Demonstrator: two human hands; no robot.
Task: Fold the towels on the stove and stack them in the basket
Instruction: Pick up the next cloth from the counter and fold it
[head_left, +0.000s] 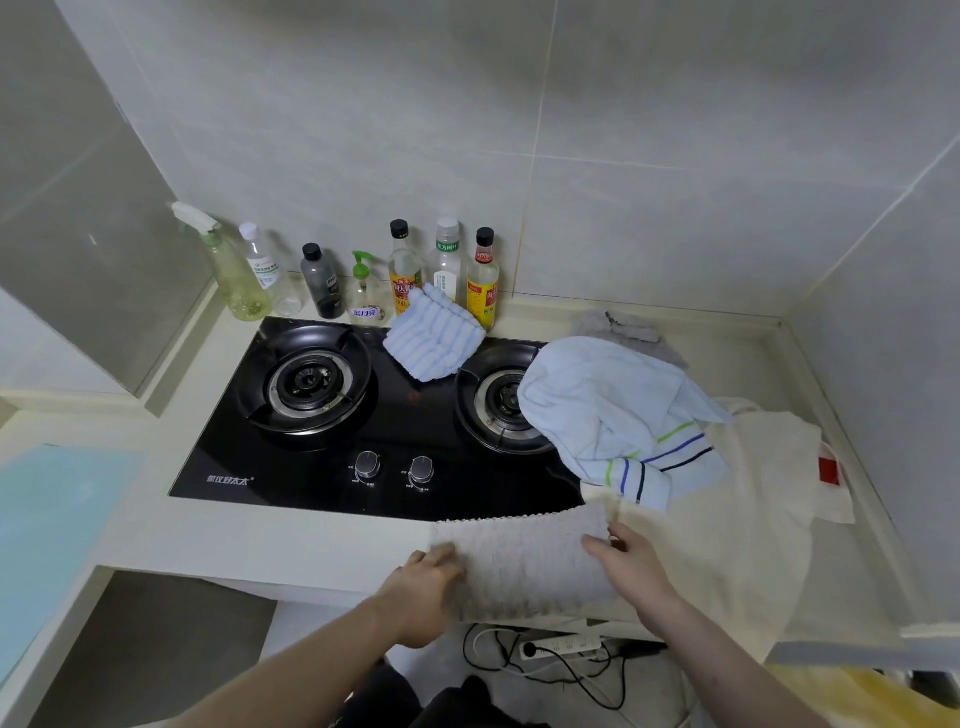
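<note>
A grey ribbed towel (524, 558) lies folded over the counter's front edge, below the black two-burner stove (374, 415). My left hand (423, 587) holds its left side, fingers curled on the cloth. My right hand (631, 564) presses on its right side with the thumb on top. A blue-striped towel (434, 338) lies between the burners at the back. A light blue towel with green and dark stripes (618, 415) is heaped over the right burner. A cream towel (737, 519) spreads on the counter to the right. No basket is in view.
Several bottles (405, 270) line the back wall behind the stove, with a spray bottle (228, 265) at the left. A grey cloth (628, 332) lies at the back right. A power strip (561, 647) with cables sits on the floor below the counter. A light blue board (52, 525) lies left.
</note>
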